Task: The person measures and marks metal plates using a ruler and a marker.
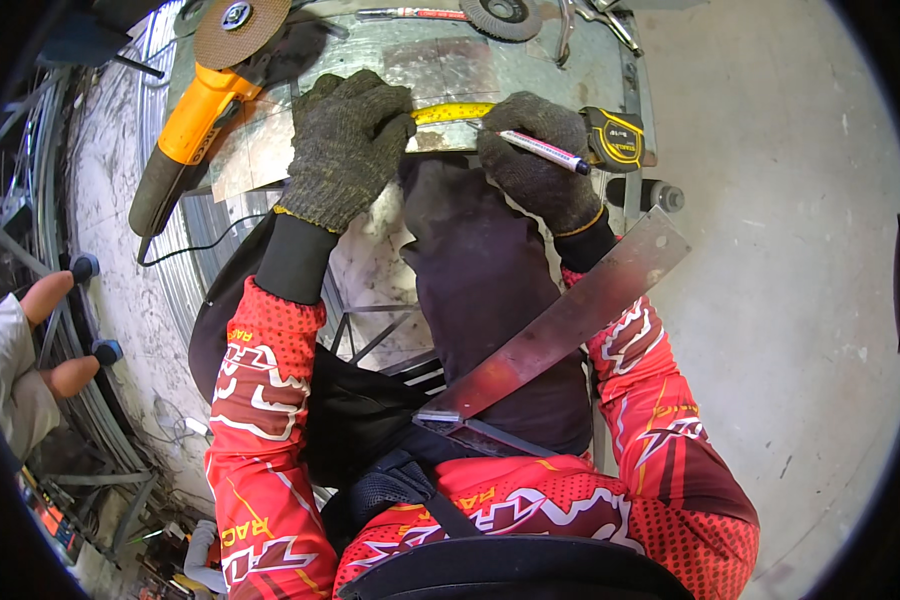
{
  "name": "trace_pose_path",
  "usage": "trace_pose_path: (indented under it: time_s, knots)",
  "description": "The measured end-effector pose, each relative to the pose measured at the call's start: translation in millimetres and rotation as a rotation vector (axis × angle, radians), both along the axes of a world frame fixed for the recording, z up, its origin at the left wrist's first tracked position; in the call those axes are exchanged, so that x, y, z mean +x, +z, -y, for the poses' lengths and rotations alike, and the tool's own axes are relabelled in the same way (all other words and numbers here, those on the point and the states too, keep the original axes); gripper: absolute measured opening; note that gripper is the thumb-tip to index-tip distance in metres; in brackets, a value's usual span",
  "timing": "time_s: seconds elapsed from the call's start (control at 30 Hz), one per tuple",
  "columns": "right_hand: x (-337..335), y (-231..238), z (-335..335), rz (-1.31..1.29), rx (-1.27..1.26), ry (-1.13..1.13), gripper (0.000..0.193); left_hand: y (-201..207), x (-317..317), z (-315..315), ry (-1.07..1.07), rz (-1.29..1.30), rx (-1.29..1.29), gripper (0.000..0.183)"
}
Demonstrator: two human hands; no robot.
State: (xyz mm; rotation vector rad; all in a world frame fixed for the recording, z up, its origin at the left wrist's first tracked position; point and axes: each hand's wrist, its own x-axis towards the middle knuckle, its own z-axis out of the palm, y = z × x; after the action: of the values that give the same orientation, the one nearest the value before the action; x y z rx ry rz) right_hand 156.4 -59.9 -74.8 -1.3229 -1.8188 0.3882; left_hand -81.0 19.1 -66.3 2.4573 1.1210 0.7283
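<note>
Both my hands wear dark grey knit gloves and rest at the near edge of a metal-topped table (450, 65). A yellow tape measure blade (454, 113) runs between them along that edge. My left hand (345, 145) is closed over the blade's left part; its fingertips are partly hidden. In my right hand (545, 190) is a white marker pen (545, 150), slanting across the fingers. Just right of that hand sits the black and yellow tape measure case (615, 139). A metal try square (580, 305) lies across my lap and under my right forearm.
An orange angle grinder (198, 115) with a brown disc lies at the table's left, its cord trailing down. Along the back are a flap disc (502, 15), a red and white pen (412, 14) and locking pliers (567, 30). Another person's legs (50, 340) show at far left, beside metal profiles.
</note>
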Motion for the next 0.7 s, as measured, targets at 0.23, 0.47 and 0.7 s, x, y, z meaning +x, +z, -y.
trace_pose_path:
  time_s: [0.23,0.47,0.7]
  knots:
    - [-0.5,-6.0,-1.5,-0.009,0.030,0.062,0.018,0.2,0.2,0.0,0.002,0.001,-0.014,0.020]
    - [0.3,-2.4,-1.9,0.025,-0.011,0.061,0.020,0.3,0.6,0.2,0.004,-0.014,-0.010,0.020]
    - [-0.2,-5.2,-2.2,0.010,0.029,0.078,0.020,0.1,0.6,-0.1,0.005,-0.017,-0.008,0.020]
